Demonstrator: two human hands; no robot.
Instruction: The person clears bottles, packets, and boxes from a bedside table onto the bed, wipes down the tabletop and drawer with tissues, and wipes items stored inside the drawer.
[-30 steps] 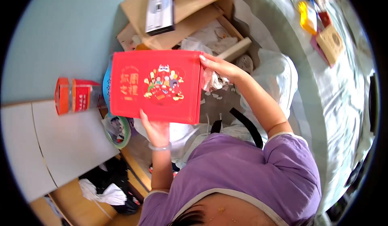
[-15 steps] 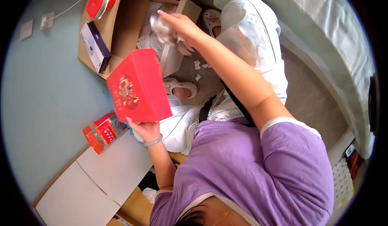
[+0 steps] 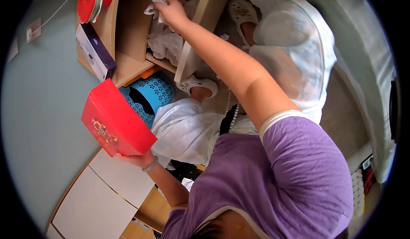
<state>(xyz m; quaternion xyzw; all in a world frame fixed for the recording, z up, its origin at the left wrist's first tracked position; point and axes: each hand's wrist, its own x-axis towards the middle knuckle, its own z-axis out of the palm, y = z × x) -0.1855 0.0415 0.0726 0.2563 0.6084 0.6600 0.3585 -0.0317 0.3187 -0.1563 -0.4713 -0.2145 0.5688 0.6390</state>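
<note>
My left hand (image 3: 139, 158) grips the lower end of a red box (image 3: 121, 115) with a coloured print, its fingers partly hidden beneath it. The box is tilted and held up beside the wall. My right hand (image 3: 171, 11) reaches over a pulled-out wooden drawer (image 3: 200, 34), closed on a crumpled white tissue (image 3: 158, 0). Below that hand, more crumpled white plastic or paper (image 3: 166, 46) fills the drawer.
A blue bin (image 3: 156, 91) with a flower pattern stands under the wooden cabinet (image 3: 128, 61). On the cabinet are red-lidded containers (image 3: 87, 3) and a purple-white box (image 3: 95, 53). White cabinet tops (image 3: 92, 205) lie lower left; a light curtain (image 3: 363, 46) hangs right.
My right hand has moved up and left over the drawer with the tissue. The red box has gone down and left in my left hand. The blue bin now shows, and the view has shifted.
</note>
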